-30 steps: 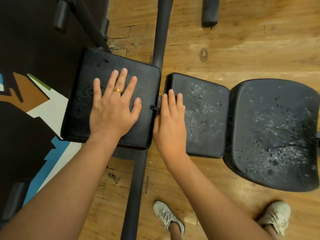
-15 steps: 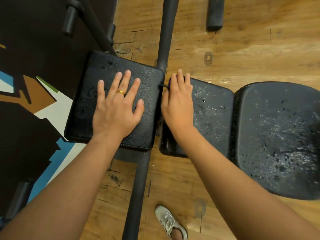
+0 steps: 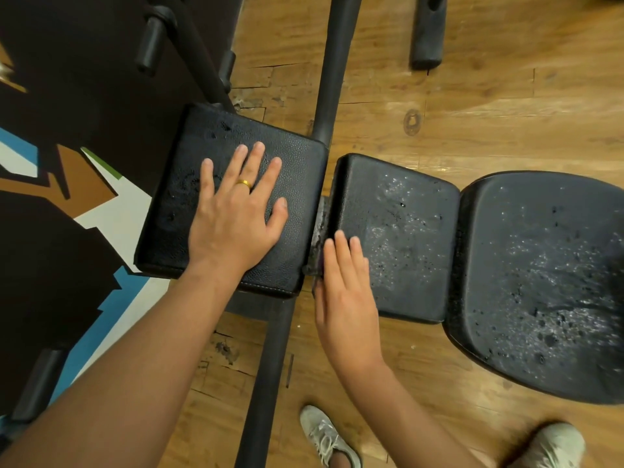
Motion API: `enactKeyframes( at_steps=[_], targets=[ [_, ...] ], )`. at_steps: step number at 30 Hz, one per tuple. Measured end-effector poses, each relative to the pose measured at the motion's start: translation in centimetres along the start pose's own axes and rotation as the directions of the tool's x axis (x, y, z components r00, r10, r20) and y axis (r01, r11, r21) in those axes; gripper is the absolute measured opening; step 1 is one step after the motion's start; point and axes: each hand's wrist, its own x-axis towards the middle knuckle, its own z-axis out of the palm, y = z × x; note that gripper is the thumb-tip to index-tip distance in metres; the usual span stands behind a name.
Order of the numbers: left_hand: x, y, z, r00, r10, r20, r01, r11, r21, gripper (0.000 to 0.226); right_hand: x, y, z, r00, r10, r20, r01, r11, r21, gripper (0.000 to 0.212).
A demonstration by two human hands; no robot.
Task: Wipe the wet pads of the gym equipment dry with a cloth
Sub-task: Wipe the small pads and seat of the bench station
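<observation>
Three black padded surfaces lie in a row over the wooden floor. My left hand (image 3: 233, 217) rests flat with spread fingers on the left pad (image 3: 300, 163), which shows only a few drops. My right hand (image 3: 344, 292) lies with straight fingers on the near left edge of the middle pad (image 3: 405, 231), which is speckled with water. A sliver of dark purple material (image 3: 318, 265) shows under that hand's thumb side; I cannot tell whether it is a cloth. The large seat pad (image 3: 540, 265) to the right is covered in droplets.
A black frame tube (image 3: 270, 366) runs from the top of the view to the bottom between the left and middle pads. Another black bar with a foam grip (image 3: 152, 45) stands at the upper left over a patterned mat (image 3: 101, 204). My shoes (image 3: 324, 437) are on the floor below.
My right hand has slid back along the left edge of the middle pad, from its far end toward its near end. My left hand has stayed flat on the left pad.
</observation>
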Motion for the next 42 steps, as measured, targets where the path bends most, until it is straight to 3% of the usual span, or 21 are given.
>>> enactKeyframes(
  at_steps=[10, 16, 20, 24, 29, 31, 35, 42],
  targets=[
    [0.0, 0.0, -0.2, 1.000, -0.001, 0.015, 0.001, 1.000, -0.007, 0.060, -4.6, 3.6, -1.4, 0.977, -0.171, 0.127, 0.179, 0.982, -0.056, 0.095],
    [0.0, 0.0, -0.4, 1.000, -0.005, 0.014, 0.005, 1.000, -0.024, 0.060, -7.5, 8.4, -3.2, 0.994, 0.036, 0.099, -0.028, 0.997, -0.076, 0.083],
    [0.0, 0.0, -0.3, 1.000, 0.001, 0.016, -0.001, 1.000, -0.015, 0.060, -7.1, 6.4, -2.6, 0.983, 0.178, 0.031, -0.177, 0.983, -0.043, 0.080],
    [0.0, 0.1, -0.4, 1.000, -0.001, 0.017, 0.002, 1.000, -0.017, 0.060, -6.3, 2.2, -0.7, 0.997, -0.002, 0.076, 0.007, 0.997, -0.071, 0.100],
    [-0.1, 0.1, -0.3, 1.000, -0.003, 0.009, 0.003, 1.000, -0.022, 0.058, -6.1, 2.8, -1.6, 0.982, -0.128, 0.137, 0.141, 0.986, -0.093, 0.101],
    [0.0, 0.1, -0.2, 1.000, 0.002, 0.008, -0.002, 1.000, -0.021, 0.058, -6.5, 5.5, -2.6, 0.988, -0.069, 0.136, 0.084, 0.991, -0.104, 0.096],
    [0.0, -0.1, -0.2, 1.000, -0.003, 0.009, 0.004, 1.000, -0.027, 0.058, -7.5, 10.7, -4.0, 0.979, 0.184, 0.086, -0.178, 0.981, -0.074, 0.076],
    [0.2, 0.2, -1.0, 0.991, -0.021, 0.133, 0.013, 0.998, 0.062, 0.063, -7.4, 10.4, -4.4, 0.962, 0.260, 0.078, -0.259, 0.966, -0.023, 0.063]
  ],
)
